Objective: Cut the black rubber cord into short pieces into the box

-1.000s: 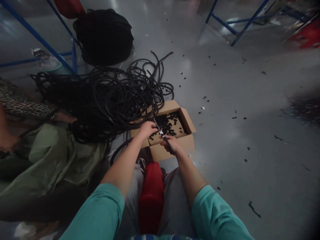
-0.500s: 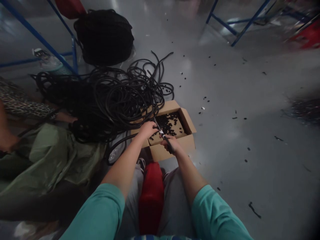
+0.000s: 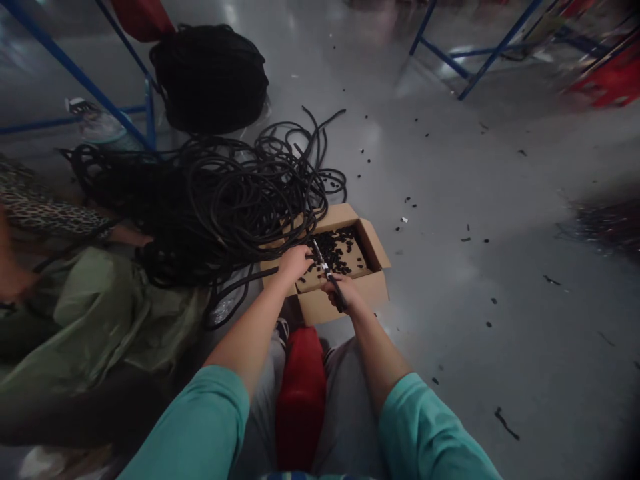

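Observation:
My left hand point(image 3: 296, 262) is closed around a black tube point(image 3: 269, 271) at the left side of an open cardboard box point(image 3: 340, 300). Black-handled scissors point(image 3: 337, 292) are held in my right hand point(image 3: 342, 291), with their blades pointing up and left over the box, close to the left fingertips. Many small black cut pieces point(image 3: 331, 248) lie inside the box. A big tangle of black tubing point(image 3: 235, 193) spreads behind and to the left, partly over the box's left flap.
Another person's hand point(image 3: 17, 285) and patterned sleeve or trouser leg point(image 3: 55, 213) are at left, near green cloth point(image 3: 100, 313). A black coiled bundle point(image 3: 210, 77) stands beyond the tubing. Blue metal frames point(image 3: 445, 57) stand farther off. Black scraps dot the grey floor point(image 3: 450, 280).
The scissors have shifted slightly and their blades now stand a little away from the left fingertips. The view has moved slightly; both hands stay over the box.

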The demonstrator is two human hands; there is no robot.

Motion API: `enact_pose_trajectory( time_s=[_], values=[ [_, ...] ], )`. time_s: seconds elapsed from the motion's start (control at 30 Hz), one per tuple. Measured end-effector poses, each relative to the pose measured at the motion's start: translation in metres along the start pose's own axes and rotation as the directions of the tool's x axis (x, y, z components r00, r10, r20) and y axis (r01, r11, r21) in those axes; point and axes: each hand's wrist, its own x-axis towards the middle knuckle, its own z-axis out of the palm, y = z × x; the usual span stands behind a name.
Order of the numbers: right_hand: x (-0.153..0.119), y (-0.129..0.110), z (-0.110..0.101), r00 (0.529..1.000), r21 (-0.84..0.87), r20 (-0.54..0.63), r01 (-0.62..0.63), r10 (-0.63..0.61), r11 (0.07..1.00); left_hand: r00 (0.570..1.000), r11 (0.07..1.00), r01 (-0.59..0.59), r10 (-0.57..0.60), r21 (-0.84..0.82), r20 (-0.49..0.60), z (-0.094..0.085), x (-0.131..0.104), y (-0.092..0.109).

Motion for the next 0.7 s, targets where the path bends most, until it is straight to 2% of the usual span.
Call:
enact_pose_trajectory(
  time_s=[0.07,0.13,0.2,0.27,0.33,0.4,0.53,0.7],
  values=[
    [0.0,-0.001,-0.002,1.0,0.048,0.014,0.024,-0.025,0.999,1.0,0.99,0.013,-0.011,-0.142,0.01,-0.001,0.002,0.0],
    [-0.001,-0.003,-0.004,0.998,0.071,0.039,0.038,-0.041,0.997,0.996,0.941,0.084,-0.064,-0.328,0.069,-0.003,0.004,0.001],
    [-0.002,-0.005,-0.006,0.997,0.08,0.068,0.035,-0.04,0.996,0.983,0.842,0.174,-0.123,-0.51,0.133,-0.005,0.004,0.002],
    [-0.002,-0.006,-0.008,0.995,0.071,0.096,0.025,-0.032,0.997,0.978,0.727,0.207,-0.146,-0.655,0.148,-0.007,0.002,0.003],
    [-0.002,-0.006,-0.009,0.993,0.036,0.117,0.024,-0.029,0.999,0.98,0.64,0.198,-0.149,-0.743,0.133,-0.009,0.0,0.003],
    [0.0,-0.005,-0.011,0.991,-0.015,0.133,0.037,-0.034,0.999,0.978,0.593,0.206,-0.158,-0.779,0.139,-0.011,-0.001,0.002],
    [0.002,-0.003,-0.013,0.985,-0.069,0.164,0.06,-0.048,0.996,0.97,0.578,0.244,-0.162,-0.779,0.183,-0.012,-0.002,-0.001],
    [0.001,-0.007,-0.011,0.984,-0.124,0.173,0.075,-0.053,0.99,0.978,0.707,0.209,-0.154,-0.676,0.141,-0.008,0.002,-0.009]
  ],
)
